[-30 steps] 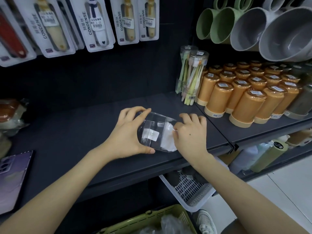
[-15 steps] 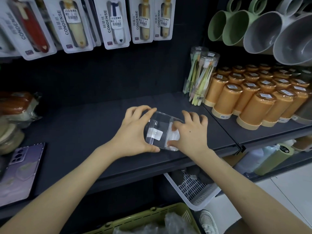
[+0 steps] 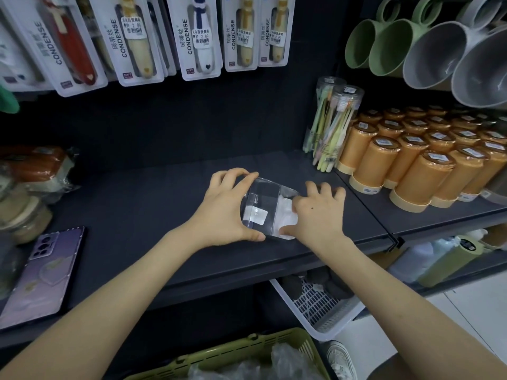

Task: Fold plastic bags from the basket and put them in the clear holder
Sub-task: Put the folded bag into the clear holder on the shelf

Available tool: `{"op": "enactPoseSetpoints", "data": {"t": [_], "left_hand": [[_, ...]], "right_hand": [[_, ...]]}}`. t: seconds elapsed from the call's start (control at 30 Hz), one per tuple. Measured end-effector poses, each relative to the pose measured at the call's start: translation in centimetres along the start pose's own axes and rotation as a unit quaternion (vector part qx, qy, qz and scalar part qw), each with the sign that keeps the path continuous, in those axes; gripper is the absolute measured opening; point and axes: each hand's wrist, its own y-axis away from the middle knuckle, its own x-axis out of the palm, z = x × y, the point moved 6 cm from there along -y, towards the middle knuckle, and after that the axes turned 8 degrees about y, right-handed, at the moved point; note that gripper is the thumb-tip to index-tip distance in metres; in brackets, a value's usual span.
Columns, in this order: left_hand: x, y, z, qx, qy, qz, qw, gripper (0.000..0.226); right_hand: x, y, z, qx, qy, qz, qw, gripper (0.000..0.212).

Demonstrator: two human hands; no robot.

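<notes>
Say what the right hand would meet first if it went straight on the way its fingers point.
Probably nothing close: the right hand points across bare shelf toward the dark back panel, left of the toothbrush tubes. Its thumb touches the folded bag in the clear holder. Depth is unclear.

Both forearms are seen bare from the picture's lower edge up to the grip, and the nails of the left hand [image 3: 222,212] and the right hand [image 3: 318,215] are kept short. A small dark mole is borne on the back of the right hand, just behind the grip. Well below the grip, a pale laced sneaker [image 3: 340,362] is worn on one foot.
</notes>
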Motion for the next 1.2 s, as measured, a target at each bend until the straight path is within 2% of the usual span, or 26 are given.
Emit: {"op": "enactPoseSetpoints", "data": {"t": [0.07, 0.13, 0.23, 0.33, 0.47, 0.63, 0.73, 0.83, 0.93, 1.03, 1.1, 1.13, 1.2], "left_hand": [[0.0, -0.2, 0.2, -0.002, 0.002, 0.001, 1.0, 0.118], [0.0, -0.6, 0.5, -0.006, 0.005, 0.004, 1.0, 0.118], [-0.2, -1.7, 1.2, -0.021, -0.001, 0.007, 1.0, 0.117], [-0.4, -3.9, 2.0, -0.047, -0.009, 0.02, 0.999, 0.116], [-0.3, -7.7, 3.0, -0.089, -0.001, 0.07, 0.994, 0.111], [0.0, -11.4, 3.9, -0.105, 0.026, 0.13, 0.986, 0.099], [0.2, -12.9, 4.4, -0.1, 0.011, 0.148, 0.984, 0.095], [-0.3, -13.8, 4.6, -0.099, -0.018, 0.119, 0.988, 0.096], [-1.1, -12.8, 4.4, -0.092, 0.016, 0.033, 0.995, 0.098], [-1.9, -8.7, 4.6, -0.077, 0.021, -0.06, 0.995, 0.093], [-2.0, -4.7, 5.1, -0.078, 0.011, -0.084, 0.993, 0.09], [-1.9, -2.5, 5.4, -0.085, 0.009, -0.086, 0.993, 0.088], [-1.5, 2.1, 6.3, -0.105, 0.007, -0.072, 0.992, 0.087]], "right_hand": [[-0.3, 0.3, -0.4, 0.003, -0.02, -0.007, 1.0, 0.059], [-0.8, 1.0, -1.5, 0.019, -0.071, -0.058, 0.996, 0.051], [-0.8, 3.1, -3.8, 0.079, -0.158, -0.156, 0.972, 0.035], [1.0, 5.2, -4.6, 0.111, -0.21, -0.187, 0.953, 0.024], [3.2, 5.6, -4.6, 0.116, -0.236, -0.143, 0.954, 0.019], [5.3, 4.8, -4.0, 0.084, -0.201, -0.005, 0.976, 0.039], [5.7, 4.7, -3.8, 0.074, -0.195, 0.012, 0.978, 0.043], [5.7, 4.7, -3.8, 0.076, -0.194, 0.007, 0.978, 0.043], [5.8, 4.9, -3.8, 0.074, -0.193, 0.005, 0.978, 0.043], [5.8, 5.0, -3.7, 0.069, -0.193, 0.005, 0.979, 0.042], [5.7, 5.1, -3.5, 0.065, -0.19, 0.007, 0.98, 0.041], [5.4, 5.2, -3.3, 0.062, -0.198, -0.005, 0.978, 0.039], [4.4, 5.9, -2.8, 0.053, -0.224, -0.093, 0.969, 0.03]]}}
